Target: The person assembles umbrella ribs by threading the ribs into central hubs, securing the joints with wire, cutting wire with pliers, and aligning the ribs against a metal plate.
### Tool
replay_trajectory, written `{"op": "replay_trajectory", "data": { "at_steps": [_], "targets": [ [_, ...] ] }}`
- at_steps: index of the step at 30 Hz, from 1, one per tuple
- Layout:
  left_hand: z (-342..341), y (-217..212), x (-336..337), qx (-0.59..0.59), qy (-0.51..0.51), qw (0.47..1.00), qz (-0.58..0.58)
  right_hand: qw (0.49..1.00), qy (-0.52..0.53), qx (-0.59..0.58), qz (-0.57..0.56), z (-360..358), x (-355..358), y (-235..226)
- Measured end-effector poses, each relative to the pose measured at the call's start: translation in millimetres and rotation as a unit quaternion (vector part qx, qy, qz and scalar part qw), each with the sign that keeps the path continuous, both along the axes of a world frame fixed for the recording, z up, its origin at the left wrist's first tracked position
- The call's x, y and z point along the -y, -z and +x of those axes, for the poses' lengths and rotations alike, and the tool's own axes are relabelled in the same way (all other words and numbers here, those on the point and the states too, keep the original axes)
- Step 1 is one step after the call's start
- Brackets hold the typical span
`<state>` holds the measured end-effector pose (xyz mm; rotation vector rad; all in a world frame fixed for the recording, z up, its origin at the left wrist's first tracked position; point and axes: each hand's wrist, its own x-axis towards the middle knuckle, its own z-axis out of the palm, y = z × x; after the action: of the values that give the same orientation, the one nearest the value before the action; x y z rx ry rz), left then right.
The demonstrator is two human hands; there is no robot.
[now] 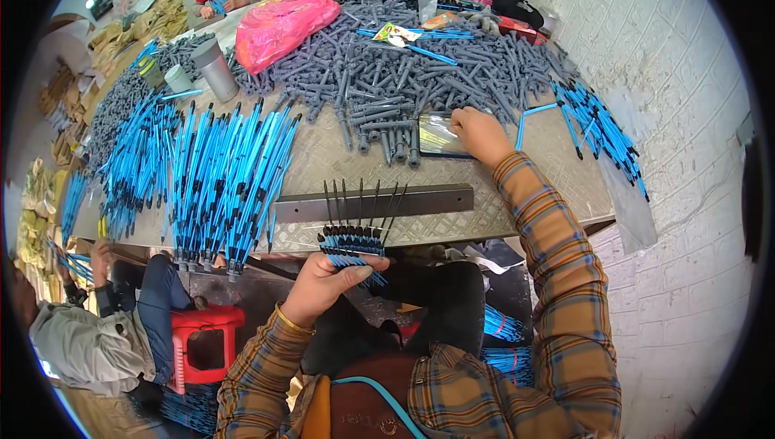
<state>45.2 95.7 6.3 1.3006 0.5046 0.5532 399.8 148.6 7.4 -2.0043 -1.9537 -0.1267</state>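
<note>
From the head view, the left hand [327,281] grips a fanned row of blue-and-black pens [353,245] just below a grey metal bar [375,201]. Above that bar, the right hand [478,134] rests curled fingers on a clear plastic packet [438,134] beside the heap of grey pen barrels [420,67].

Blue pens [226,172], grey caps [420,75], pink bag [282,27]

A pink plastic bag [282,25] lies on the far table, a small yellow-green packet [393,33] beside it.

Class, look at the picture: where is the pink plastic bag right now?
In the head view, the pink plastic bag lies at the table's far left, on the grey tube pile.
</note>
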Motion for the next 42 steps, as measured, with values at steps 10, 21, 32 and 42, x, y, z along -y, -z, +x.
{"op": "replay_trajectory", "data": {
  "at_steps": [10,21,32,42],
  "targets": [
    [7,-1,3,0.009,-0.003,1.0,-0.017,0.992,-0.049,-0.096,0.07,-20,24,-8],
    [8,-3,2,-0.013,-0.002,1.0,-0.002,0.982,-0.176,-0.023,-0.063,-66,73,-16],
    [5,-1,-1,-0.003,0.023,1.0,-0.021,0.983,-0.169,-0.025,-0.066,-75,62,-15],
    [4,-1,-2,-0.014,0.026,0.999,-0.018,0.983,-0.172,-0.026,-0.051,-78,56,-11]
  ]
}}
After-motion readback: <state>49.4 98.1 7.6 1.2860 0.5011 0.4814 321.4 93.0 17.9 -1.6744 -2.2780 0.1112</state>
